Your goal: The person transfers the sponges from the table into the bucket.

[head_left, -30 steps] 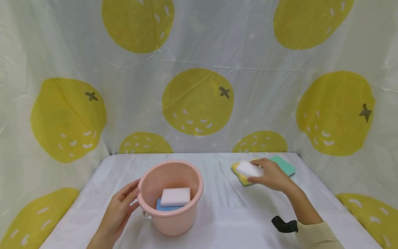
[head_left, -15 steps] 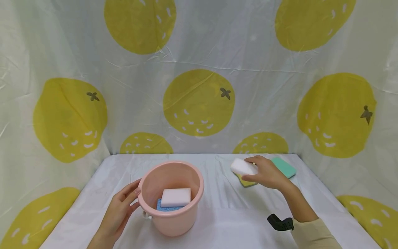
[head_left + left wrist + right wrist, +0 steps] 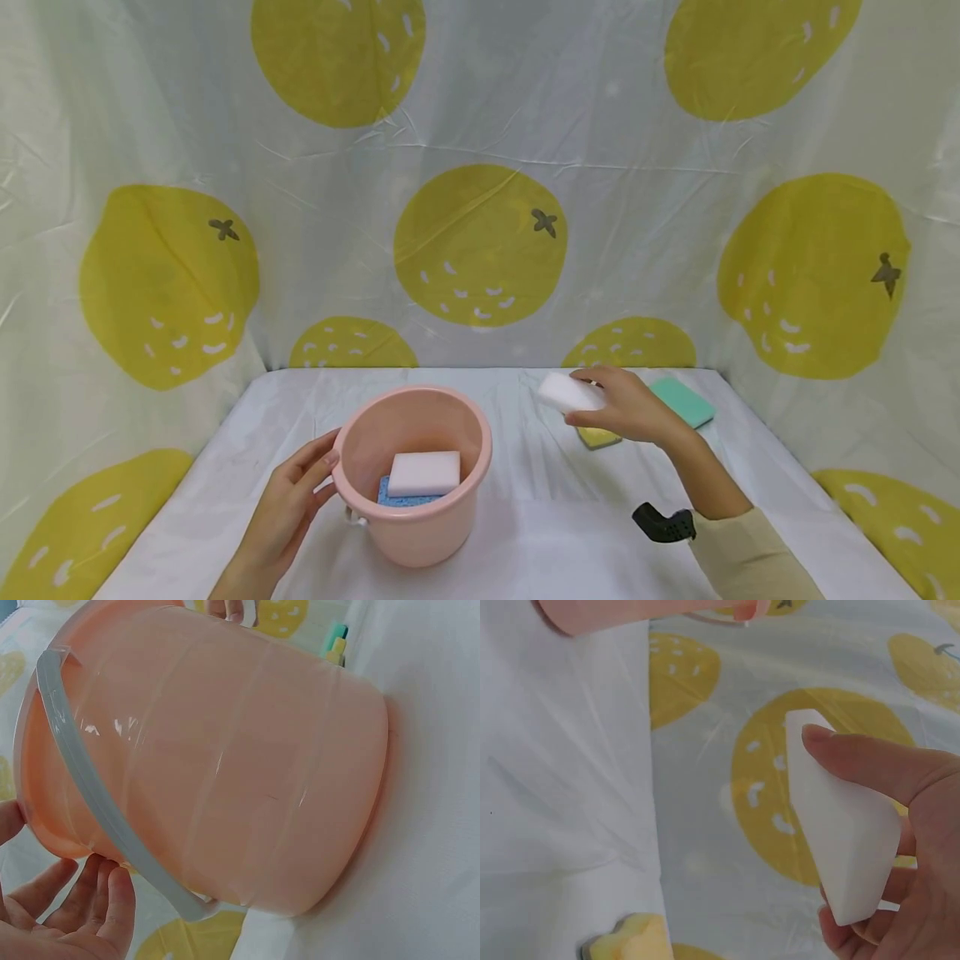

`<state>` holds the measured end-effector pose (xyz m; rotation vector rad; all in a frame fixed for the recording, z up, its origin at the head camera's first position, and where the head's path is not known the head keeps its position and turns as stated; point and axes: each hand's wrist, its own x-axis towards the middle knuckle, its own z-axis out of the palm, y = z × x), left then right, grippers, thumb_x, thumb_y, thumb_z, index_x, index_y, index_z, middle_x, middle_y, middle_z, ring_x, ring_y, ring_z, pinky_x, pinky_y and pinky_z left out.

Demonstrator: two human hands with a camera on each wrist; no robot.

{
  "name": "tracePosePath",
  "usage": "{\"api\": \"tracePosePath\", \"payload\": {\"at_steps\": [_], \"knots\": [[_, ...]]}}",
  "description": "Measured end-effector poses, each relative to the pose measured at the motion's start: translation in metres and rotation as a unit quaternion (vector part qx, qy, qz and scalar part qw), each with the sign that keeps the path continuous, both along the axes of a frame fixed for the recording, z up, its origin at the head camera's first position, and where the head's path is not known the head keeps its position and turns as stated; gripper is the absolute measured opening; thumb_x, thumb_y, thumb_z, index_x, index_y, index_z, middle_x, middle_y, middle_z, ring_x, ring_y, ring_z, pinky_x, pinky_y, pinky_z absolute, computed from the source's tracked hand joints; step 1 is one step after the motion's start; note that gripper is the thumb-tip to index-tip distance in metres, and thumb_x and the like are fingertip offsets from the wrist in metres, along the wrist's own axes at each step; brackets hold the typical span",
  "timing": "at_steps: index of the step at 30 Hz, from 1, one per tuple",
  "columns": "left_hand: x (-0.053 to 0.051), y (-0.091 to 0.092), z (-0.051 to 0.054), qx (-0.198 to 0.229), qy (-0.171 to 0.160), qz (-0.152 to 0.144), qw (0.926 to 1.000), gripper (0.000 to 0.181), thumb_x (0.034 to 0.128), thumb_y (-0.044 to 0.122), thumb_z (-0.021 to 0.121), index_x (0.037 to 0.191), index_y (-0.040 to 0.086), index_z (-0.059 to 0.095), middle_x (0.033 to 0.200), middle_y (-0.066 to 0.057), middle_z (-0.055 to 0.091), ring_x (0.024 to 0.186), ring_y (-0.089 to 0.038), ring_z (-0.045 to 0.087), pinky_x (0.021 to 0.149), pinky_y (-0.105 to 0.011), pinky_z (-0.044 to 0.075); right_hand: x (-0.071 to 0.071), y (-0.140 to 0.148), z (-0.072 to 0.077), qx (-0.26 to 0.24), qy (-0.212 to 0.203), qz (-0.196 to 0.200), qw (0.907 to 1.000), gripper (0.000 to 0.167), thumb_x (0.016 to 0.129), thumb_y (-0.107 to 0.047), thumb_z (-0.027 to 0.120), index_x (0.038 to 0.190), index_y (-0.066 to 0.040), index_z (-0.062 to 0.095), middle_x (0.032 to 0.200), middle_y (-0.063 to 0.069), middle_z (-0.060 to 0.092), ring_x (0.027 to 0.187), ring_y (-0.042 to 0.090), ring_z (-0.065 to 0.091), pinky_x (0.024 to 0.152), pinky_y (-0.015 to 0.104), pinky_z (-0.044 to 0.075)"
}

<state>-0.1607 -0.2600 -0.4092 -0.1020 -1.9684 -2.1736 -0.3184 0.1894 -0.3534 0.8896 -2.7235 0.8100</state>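
Note:
A pink bucket (image 3: 423,533) stands left of centre, holding a white sponge (image 3: 424,474) on top of a blue sponge (image 3: 405,501). My left hand (image 3: 283,508) grips the bucket's rim at its left side, thumb at the rim and fingers beneath it, as the left wrist view also shows with the hand (image 3: 71,911). Between thumb and fingers my right hand (image 3: 630,406) pinches another white sponge (image 3: 570,392), held above the cloth. In the right wrist view this white block (image 3: 844,825) is tilted in the hand (image 3: 922,840).
Below the right hand lies a yellow sponge (image 3: 597,437), partly hidden. A green sponge (image 3: 684,402) lies farther right. The bucket's pale handle (image 3: 105,802) hangs down its side. White cloth (image 3: 555,542) covers the table, and a fruit-patterned curtain (image 3: 480,100) rises behind and at both sides.
My right hand has moved left with the white sponge, from over the yellow sponge towards the bucket. The left hand and bucket have stayed nearly still.

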Motion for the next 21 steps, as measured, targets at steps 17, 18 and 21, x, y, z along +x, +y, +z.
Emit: {"api": "tracePosePath", "payload": {"at_steps": [17,18,21], "knots": [[-0.002,-0.001,-0.001,-0.001,0.019,-0.009,0.9998,0.048,0.1091,0.012,0.054,0.149,-0.012,0.043,0.140,-0.001,0.060,0.124,-0.013,0.058,0.094,-0.031,0.056,0.000,-0.039,0.023,0.000,0.016,0.023,0.9996,0.065,0.084,-0.038,0.087,0.135,-0.005,0.065,0.124,0.011,0.064,0.102,0.027,0.059,0.077,0.043,0.055],[-0.002,-0.001,-0.001,0.000,0.018,-0.009,0.9998,0.048,0.1090,0.012,0.054,0.149,-0.012,0.043,0.140,-0.001,0.060,0.124,-0.013,0.058,0.094,-0.031,0.056,0.000,-0.042,0.024,-0.001,0.017,0.027,0.9995,0.065,0.084,-0.039,0.087,0.135,-0.005,0.065,0.125,0.011,0.063,0.102,0.027,0.059,0.077,0.042,0.055],[-0.001,-0.001,-0.002,0.002,0.014,-0.008,0.9999,0.048,0.1090,0.011,0.054,0.149,-0.012,0.043,0.139,0.000,0.060,0.124,-0.013,0.059,0.093,-0.031,0.056,0.001,-0.049,0.026,-0.003,0.021,0.039,0.9990,0.065,0.084,-0.041,0.087,0.135,-0.006,0.065,0.127,0.012,0.062,0.102,0.027,0.059,0.076,0.042,0.056]]}}
